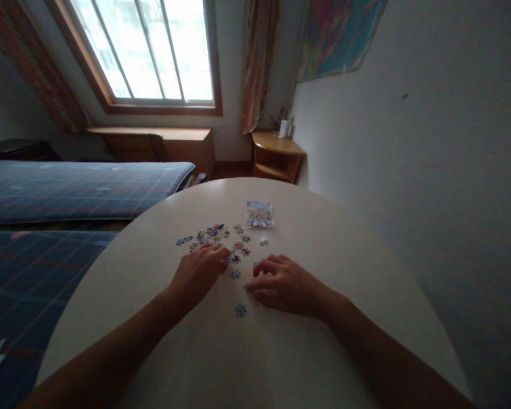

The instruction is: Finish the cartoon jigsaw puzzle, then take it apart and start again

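Small jigsaw puzzle pieces (213, 232) lie in a loose cluster on a white round table (306, 346). My left hand (200, 270) rests at the near edge of the cluster, its fingers stretched over a few pieces and partly hiding them. To its right is my right hand (287, 284), fingers bent and apart, the index fingertip at a small puzzle piece (247, 288) on the tabletop. Another piece is partly hidden behind its fingers. Between the hands lies a bluish piece (235, 274). Closer to me is a separate blue piece (241, 310).
A printed picture sheet or packet (259, 215) lies beyond the pieces. One pale piece (264, 242) sits below it. A bed with a blue plaid cover (68, 190) stands to the left, and a wooden corner shelf (279, 145) is past the table's far edge.
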Motion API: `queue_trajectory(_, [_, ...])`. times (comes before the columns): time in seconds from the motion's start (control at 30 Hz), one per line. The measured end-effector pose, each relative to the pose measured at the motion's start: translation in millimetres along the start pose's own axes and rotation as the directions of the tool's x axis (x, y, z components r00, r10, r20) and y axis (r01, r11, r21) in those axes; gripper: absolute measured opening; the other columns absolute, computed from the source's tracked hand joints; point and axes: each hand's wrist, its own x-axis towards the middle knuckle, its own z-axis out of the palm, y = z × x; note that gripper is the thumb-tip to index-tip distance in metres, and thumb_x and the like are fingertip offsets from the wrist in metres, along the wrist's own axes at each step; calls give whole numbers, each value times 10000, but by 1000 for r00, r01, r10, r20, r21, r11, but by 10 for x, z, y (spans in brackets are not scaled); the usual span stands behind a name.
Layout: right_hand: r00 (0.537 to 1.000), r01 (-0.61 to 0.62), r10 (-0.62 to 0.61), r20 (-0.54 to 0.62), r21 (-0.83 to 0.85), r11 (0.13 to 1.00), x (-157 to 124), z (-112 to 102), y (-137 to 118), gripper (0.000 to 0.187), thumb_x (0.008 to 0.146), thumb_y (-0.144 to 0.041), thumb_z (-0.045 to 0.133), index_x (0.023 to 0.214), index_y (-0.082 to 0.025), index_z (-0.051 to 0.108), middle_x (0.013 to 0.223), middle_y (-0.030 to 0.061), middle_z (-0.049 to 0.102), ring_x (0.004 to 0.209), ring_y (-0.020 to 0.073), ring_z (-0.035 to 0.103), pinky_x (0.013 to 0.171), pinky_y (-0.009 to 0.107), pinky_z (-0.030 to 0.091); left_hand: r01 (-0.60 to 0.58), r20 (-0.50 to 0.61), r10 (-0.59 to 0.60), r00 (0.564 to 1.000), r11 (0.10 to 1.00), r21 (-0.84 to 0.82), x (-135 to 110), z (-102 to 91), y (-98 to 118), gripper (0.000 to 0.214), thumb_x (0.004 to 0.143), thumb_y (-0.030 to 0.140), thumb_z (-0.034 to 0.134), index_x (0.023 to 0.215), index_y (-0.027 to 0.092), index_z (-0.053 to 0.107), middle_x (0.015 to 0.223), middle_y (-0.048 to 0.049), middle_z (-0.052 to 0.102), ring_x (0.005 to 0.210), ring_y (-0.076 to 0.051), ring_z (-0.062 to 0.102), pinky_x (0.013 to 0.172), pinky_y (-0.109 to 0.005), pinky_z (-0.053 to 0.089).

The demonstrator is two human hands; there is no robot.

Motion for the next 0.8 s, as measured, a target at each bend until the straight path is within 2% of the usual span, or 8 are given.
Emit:
queue_trajectory(0.23, [1000,-18,18,-2,52,998,-5,-9,38,160,933,-343,602,993,-318,748,1043,22,680,961,182,603,911,350,432,18,28,-16,999,998,-58,44,8,-55,173,904,224,621,1053,262,701,1090,-27,729,1068,-272,637,798,-361,517])
queue_trajectory(0.33, [999,-41,43,-30,72,997,-8,19,80,187,922,-325,622,1071,-289,731,1056,38,694,975,191,607,923,355,442,-7,52,11,999,997,-82,59,6,-91,189,877,219,650,1053,258,707,1064,-30,738,1070,-273,629,805,-353,511])
queue_trajectory(0.53, [974,-183,184,-131,22,983,-24,92,206,277,955,-309,564,1194,-223,676,1132,92,676,1048,228,585,964,407,436,-18,102,31,994,992,-127,59,13,-152,122,876,259,642,969,253,722,993,-40,732,1034,-272,626,808,-351,499])
queue_trajectory(0.7, [978,-185,185,-98,9,983,-33,123,243,280,943,-306,575,1197,-232,668,1153,92,662,1066,233,574,960,417,434,-54,75,67,995,985,-166,78,56,-220,85,849,200,648,897,221,715,1102,-59,676,1108,-269,586,946,-379,459])
queue_trajectory(0.8, [977,-186,187,-104,19,982,-29,133,239,263,940,-294,580,1174,-226,676,1135,87,667,1053,228,576,952,405,442,-94,47,103,994,981,-168,85,65,-233,71,837,190,666,904,200,687,1081,-64,676,1089,-266,582,951,-382,455])
